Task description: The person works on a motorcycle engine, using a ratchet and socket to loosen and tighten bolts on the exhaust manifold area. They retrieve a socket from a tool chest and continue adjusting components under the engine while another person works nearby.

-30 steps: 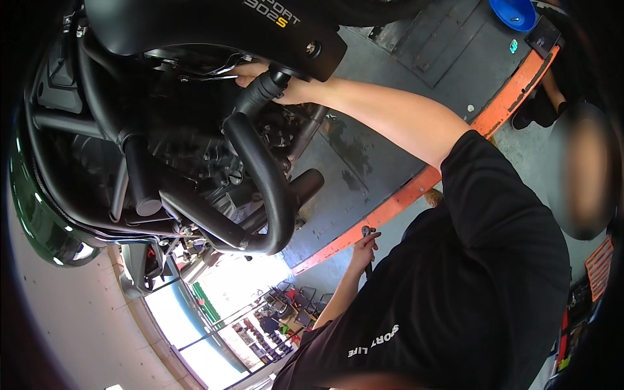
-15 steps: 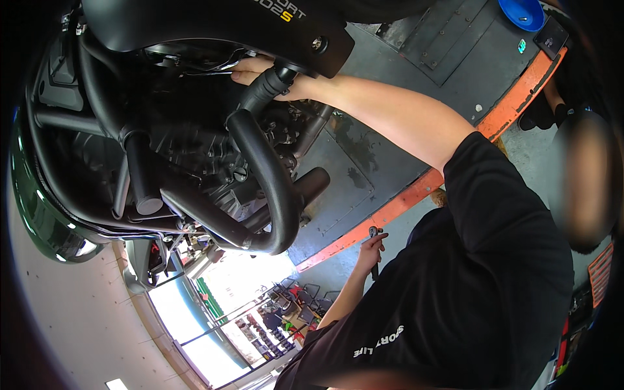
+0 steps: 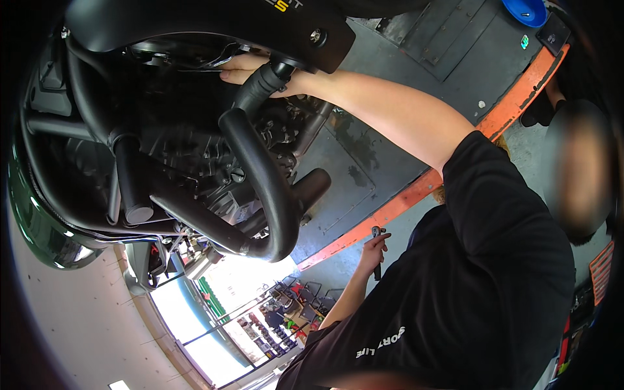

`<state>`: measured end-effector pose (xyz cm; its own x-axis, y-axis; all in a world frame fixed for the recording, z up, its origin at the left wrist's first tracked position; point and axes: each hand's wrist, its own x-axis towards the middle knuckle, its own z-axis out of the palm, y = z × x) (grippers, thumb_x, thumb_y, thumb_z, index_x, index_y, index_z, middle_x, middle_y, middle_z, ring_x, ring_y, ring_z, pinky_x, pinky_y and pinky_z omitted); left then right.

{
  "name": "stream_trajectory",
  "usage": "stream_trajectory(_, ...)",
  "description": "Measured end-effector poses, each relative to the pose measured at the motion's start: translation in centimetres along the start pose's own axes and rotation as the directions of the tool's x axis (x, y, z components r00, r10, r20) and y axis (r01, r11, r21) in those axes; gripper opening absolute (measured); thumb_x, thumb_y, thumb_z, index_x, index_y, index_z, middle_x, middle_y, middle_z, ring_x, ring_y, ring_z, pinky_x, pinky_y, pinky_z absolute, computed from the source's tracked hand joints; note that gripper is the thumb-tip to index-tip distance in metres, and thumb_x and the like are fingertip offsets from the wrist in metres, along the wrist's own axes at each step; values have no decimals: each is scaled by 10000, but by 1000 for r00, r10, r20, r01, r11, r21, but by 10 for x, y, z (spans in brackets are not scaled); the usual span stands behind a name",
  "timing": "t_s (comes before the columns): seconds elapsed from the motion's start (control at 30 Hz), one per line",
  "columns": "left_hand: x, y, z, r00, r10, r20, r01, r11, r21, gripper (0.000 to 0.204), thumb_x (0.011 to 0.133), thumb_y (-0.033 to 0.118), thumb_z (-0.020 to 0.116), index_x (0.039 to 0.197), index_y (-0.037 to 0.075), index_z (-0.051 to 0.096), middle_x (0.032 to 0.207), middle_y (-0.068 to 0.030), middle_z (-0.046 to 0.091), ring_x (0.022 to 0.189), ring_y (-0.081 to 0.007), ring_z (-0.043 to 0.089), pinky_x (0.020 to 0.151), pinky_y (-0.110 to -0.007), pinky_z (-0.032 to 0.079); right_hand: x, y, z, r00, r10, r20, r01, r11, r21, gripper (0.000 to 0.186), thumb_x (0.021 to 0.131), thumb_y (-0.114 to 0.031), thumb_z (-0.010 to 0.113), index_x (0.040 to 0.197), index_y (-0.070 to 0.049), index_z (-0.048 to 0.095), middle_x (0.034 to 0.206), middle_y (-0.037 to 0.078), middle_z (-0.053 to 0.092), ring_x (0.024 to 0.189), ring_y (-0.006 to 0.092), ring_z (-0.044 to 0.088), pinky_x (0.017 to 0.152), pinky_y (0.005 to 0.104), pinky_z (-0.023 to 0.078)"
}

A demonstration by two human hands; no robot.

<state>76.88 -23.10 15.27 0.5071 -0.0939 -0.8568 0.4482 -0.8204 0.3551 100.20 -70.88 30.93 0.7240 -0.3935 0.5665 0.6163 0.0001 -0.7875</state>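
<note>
My left hand (image 3: 373, 253) is closed round a ratchet wrench (image 3: 377, 270), held low in front of my body, its metal head sticking out past the thumb and fingers. My right arm stretches across to a motorcycle (image 3: 263, 175). Under its black side panel (image 3: 214, 29), my right hand (image 3: 244, 70) reaches behind a black tube of the crash bar (image 3: 279, 201). The fingers lie together, with a thin shiny metal piece at their tips that I cannot make out. The tube hides part of that hand.
An orange-edged lift platform (image 3: 403, 198) lies under the motorcycle. On it are a blue dish (image 3: 525, 13) with a small part inside and a black flat box (image 3: 554, 34). Another person (image 3: 585, 175) is close at the right. Shelves with goods (image 3: 266, 335) stand by the bright window.
The motorcycle sits slightly further left in view, and my right hand has shifted a little left with it. My left hand keeps its hold on the ratchet wrench.
</note>
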Motion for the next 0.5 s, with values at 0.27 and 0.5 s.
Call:
stream_trajectory(0.27,4,-2,-3,1000,8,16,-8,1000,26,338,1019,143,482,1285,108,687,760,-4,583,473,-80,486,450,-234,410,36,44,25,982,-79,173,11,932,362,605,1003,-360,589,1514,-80,427,1248,86,595,1152,193,574,956,327,492)
stream_trajectory(0.5,7,-4,-5,1000,-14,22,14,1000,14,333,1024,148,480,1281,114,690,760,-4,580,474,-80,484,448,-235,407,38,20,19,949,-86,304,-30,933,359,678,997,-255,575,1564,-2,303,876,-2,511,817,110,540,762,285,462)
